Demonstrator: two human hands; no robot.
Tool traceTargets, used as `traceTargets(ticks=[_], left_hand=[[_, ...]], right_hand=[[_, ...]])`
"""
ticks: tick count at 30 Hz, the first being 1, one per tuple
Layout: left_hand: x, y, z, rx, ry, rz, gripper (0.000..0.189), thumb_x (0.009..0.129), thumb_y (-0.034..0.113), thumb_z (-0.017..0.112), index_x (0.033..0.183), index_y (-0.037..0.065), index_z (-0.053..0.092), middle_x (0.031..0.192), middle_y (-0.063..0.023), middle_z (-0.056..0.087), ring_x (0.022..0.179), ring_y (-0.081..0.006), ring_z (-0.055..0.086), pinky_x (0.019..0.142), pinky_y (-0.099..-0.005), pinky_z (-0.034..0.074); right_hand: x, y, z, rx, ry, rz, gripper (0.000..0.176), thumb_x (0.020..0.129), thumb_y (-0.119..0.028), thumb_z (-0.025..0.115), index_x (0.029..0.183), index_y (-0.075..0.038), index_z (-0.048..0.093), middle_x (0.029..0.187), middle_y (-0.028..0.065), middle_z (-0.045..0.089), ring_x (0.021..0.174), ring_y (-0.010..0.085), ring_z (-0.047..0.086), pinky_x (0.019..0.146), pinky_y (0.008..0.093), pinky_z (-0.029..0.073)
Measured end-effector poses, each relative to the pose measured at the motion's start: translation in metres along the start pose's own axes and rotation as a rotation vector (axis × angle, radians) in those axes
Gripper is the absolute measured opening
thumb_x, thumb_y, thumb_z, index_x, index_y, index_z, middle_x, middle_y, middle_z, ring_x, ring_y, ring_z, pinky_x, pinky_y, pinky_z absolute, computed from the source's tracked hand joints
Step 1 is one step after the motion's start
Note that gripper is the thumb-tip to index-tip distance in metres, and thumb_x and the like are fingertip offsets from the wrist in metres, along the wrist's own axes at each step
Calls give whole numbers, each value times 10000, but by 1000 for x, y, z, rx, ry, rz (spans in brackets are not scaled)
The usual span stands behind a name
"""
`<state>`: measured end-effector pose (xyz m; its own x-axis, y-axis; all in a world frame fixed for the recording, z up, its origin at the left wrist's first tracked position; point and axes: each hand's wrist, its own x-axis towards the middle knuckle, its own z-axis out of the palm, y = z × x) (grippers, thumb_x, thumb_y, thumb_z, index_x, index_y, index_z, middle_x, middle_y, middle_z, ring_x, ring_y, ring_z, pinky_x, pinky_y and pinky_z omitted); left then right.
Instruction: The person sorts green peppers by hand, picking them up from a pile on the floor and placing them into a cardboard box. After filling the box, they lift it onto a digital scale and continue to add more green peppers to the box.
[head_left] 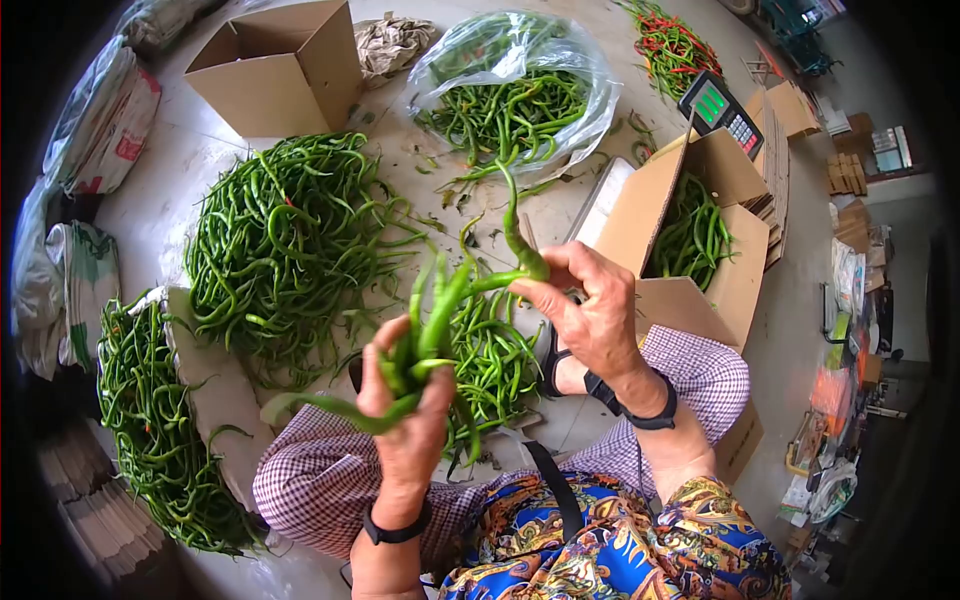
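Observation:
My left hand (408,435) is closed around a bunch of green chili peppers (436,335), which stick out above and to the left of the fingers. Pinched between thumb and fingers of my right hand (600,315) is a long, curved green chili pepper (515,235); another green piece reaches from that pinch toward the bunch. Below the hands, a small heap of green chili peppers (495,350) lies on the floor between my legs. To the left spreads a larger pile of green chili peppers (280,240).
An open cardboard box (650,215) holding green peppers stands right, beside a scale display (715,108). Behind are a clear plastic bag (590,75) of peppers, a tall cardboard box (265,90) and red-green peppers (670,45). More peppers (155,430) lie far left.

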<state>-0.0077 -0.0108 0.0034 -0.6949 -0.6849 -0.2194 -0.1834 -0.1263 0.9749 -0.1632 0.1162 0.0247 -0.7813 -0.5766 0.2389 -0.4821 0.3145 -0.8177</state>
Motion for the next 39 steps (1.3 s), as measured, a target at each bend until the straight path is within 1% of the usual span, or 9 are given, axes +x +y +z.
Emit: traceTargets(ticks=[3,7,11,13,16,19,29,32,39], left_hand=[[6,-25,2,540,50,450,544,701,-29,639,1232,-7,525,1052,-194,634,887,-348,647,807,-380,523],[14,-20,-4,273,139,183,440,773,-43,598,1209,-41,537,977,-183,660,835,-258,665,765,-347,539],[7,-24,9,395,110,504,405,797,-23,634,1193,-7,551,993,-97,640,821,-128,609,726,-275,514],[-4,-14,17,468,-15,611,524,696,-30,655,1206,14,544,988,-163,637,845,-309,648,738,-357,527],[3,-18,22,670,37,496,557,703,-21,669,1231,23,501,994,-193,624,856,-386,624,718,-415,525],[15,-24,13,592,144,455,506,733,-36,665,1222,0,539,1026,-169,640,902,-313,653,782,-369,535],[11,-17,17,17,115,210,409,803,-8,626,1204,18,552,905,-9,583,755,-85,534,664,-232,458],[11,-1,15,-149,70,22,393,807,-5,619,1193,29,555,935,-5,583,767,-83,529,670,-216,448],[1,4,20,-357,-118,-110,459,802,37,634,1240,-8,508,997,-64,604,801,-126,580,684,-248,503]], right_hand=[[-9,-17,-1,-91,10,-199,228,756,-41,775,924,-7,624,785,79,631,648,152,632,594,266,509],[-16,-25,-19,-198,57,-279,247,738,-3,772,928,-9,614,800,84,621,665,173,643,579,283,523],[-21,-19,-22,-219,45,-241,256,727,8,774,919,-10,606,816,87,612,685,193,657,570,295,534],[-24,-22,-17,-243,27,-233,266,721,-3,786,916,-10,605,803,81,632,665,187,660,630,315,542],[-32,-26,-13,-97,117,-133,272,731,-62,808,895,-15,597,714,55,654,589,164,648,751,336,516],[-43,-23,-20,85,261,48,260,741,-68,806,862,-18,582,674,43,634,559,109,596,582,250,484],[-41,-36,-58,-235,273,-280,223,770,-53,774,921,-13,615,789,60,642,631,103,602,554,247,493],[-35,-50,-114,-4,303,247,145,860,-83,687,950,2,612,764,1,614,660,49,546,570,228,466],[-16,35,-251,-121,441,305,235,886,-247,681,953,-31,618,796,5,612,666,54,558,586,224,484]])
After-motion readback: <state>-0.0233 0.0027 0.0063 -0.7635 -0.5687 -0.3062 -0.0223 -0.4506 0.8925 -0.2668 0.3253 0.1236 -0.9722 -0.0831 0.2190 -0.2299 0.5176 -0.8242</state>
